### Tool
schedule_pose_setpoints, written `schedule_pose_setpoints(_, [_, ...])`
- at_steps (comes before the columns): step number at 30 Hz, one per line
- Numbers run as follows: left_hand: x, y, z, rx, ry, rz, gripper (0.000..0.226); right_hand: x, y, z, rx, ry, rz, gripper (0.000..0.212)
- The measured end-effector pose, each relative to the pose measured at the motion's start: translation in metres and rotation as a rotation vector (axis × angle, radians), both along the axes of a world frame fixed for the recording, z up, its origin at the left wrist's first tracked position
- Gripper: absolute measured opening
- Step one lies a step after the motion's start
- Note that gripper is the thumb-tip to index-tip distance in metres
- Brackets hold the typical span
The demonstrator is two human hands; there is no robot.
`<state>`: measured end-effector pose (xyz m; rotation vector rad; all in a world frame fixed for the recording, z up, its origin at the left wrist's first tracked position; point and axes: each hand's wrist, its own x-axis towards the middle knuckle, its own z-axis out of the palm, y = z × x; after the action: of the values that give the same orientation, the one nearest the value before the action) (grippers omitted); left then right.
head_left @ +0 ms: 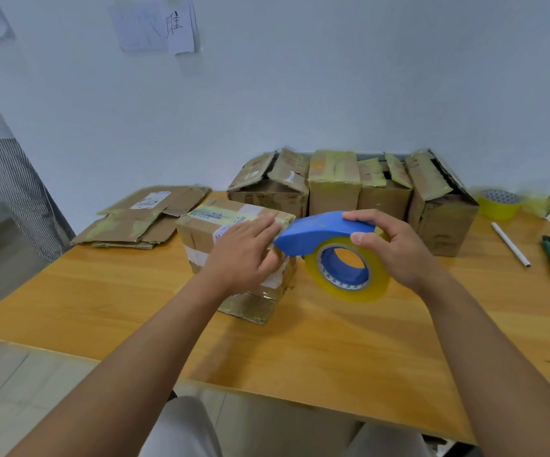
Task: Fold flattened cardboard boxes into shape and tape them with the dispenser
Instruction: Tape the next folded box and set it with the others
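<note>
1. The right hand (395, 249) grips the blue plastic tape dispenser (326, 234), which carries a roll of clear yellowish tape (346, 270); its front tip touches the top right edge of the small brown cardboard box (234, 255).
2. The left hand (244, 255) lies on that box with straight fingers and presses its top.
3. The box stands on the orange wooden surface (300, 351).
4. Behind it stands a row of four folded brown cardboard boxes (349, 189); flattened brown cardboard boxes (141, 216) lie to the left.
</note>
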<state>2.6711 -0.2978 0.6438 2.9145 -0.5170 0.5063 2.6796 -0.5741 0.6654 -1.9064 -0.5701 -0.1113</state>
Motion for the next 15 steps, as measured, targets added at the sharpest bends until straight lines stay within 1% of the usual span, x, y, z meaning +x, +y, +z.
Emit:
schedule_pose_setpoints(3, [-0.001, 0.002, 0.001, -0.020, -0.005, -0.010, 0.068, -0.001, -0.003, -0.004, -0.004, 0.011, 0.017, 0.025])
schedule_pose_setpoints(6, [0.001, 0.000, 0.002, -0.032, 0.008, 0.013, 0.071, -0.004, -0.007, 0.000, 0.030, 0.007, 0.013, 0.025])
schedule_pose_setpoints(11, [0.001, -0.001, 0.005, -0.040, 0.019, 0.029, 0.075, -0.006, -0.013, 0.005, -0.020, 0.014, 0.019, 0.032])
schedule_pose_setpoints(15, [0.002, 0.001, 0.004, -0.055, 0.031, 0.039, 0.074, -0.005, -0.014, 0.005, -0.024, 0.012, 0.025, 0.029])
